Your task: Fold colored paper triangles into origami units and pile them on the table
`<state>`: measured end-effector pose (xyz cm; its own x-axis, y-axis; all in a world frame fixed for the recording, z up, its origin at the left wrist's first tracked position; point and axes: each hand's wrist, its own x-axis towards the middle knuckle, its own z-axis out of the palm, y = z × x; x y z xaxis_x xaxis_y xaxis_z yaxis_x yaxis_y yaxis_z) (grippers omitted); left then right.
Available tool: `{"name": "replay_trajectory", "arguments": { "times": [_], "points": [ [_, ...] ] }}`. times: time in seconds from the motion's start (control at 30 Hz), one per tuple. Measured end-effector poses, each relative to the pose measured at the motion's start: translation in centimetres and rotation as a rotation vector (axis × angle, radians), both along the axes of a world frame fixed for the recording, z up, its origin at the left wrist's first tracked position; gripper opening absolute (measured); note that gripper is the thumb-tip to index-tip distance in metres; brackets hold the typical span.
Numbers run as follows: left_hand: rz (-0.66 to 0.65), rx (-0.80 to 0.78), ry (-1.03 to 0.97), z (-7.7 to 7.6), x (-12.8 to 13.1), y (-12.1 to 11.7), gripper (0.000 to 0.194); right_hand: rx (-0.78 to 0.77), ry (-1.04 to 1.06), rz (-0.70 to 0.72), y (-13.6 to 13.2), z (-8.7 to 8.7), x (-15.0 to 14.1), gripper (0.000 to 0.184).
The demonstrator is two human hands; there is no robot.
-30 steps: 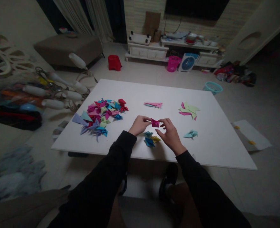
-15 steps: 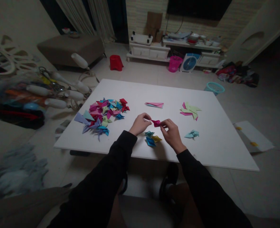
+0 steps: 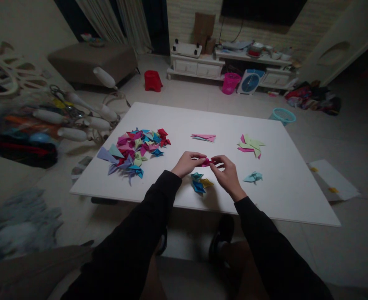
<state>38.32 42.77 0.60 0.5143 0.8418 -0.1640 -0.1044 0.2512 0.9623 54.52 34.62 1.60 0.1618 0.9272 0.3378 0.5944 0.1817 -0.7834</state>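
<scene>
A magenta origami piece [image 3: 206,162] is held above the white table [image 3: 284,175] between my two hands. My left hand [image 3: 188,163] pinches its left side, the fingers covering part of it. On its right side my right hand [image 3: 225,172] grips it with thumb and fingertips. Just below lie folded paper pieces in teal [image 3: 197,176], yellow [image 3: 206,183] and blue [image 3: 198,187]. Beyond my hands rests a flat stack of folded pink and pale blue paper [image 3: 203,137].
A heap of colourful origami pieces [image 3: 137,152] covers the table's left part. To the right are green and magenta folded strips [image 3: 250,146] and a light-blue origami piece [image 3: 253,177]. A lamp with several white shades [image 3: 96,123] stands by the left edge.
My left hand has shifted slightly right, and its fingers now cover more of the magenta piece. My right hand keeps its grip.
</scene>
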Motion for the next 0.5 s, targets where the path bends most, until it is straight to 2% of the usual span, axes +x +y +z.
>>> {"name": "replay_trajectory", "arguments": {
  "times": [0.27, 0.4, 0.5],
  "points": [
    [-0.113, 0.170, 0.127, 0.3, 0.4, -0.7, 0.021, -0.004, -0.220, 0.040, -0.2, -0.3, 0.3, 0.011],
    [-0.060, 0.205, 0.218, -0.1, 0.4, -0.8, 0.035, -0.061, -0.371, -0.031, -0.3, -1.4, 1.8, 0.014],
    [0.016, 0.254, 0.321, -0.7, -0.1, -0.3, 0.032, -0.202, -0.517, -0.077, -0.1, -2.8, 3.0, 0.017]
  ]
}}
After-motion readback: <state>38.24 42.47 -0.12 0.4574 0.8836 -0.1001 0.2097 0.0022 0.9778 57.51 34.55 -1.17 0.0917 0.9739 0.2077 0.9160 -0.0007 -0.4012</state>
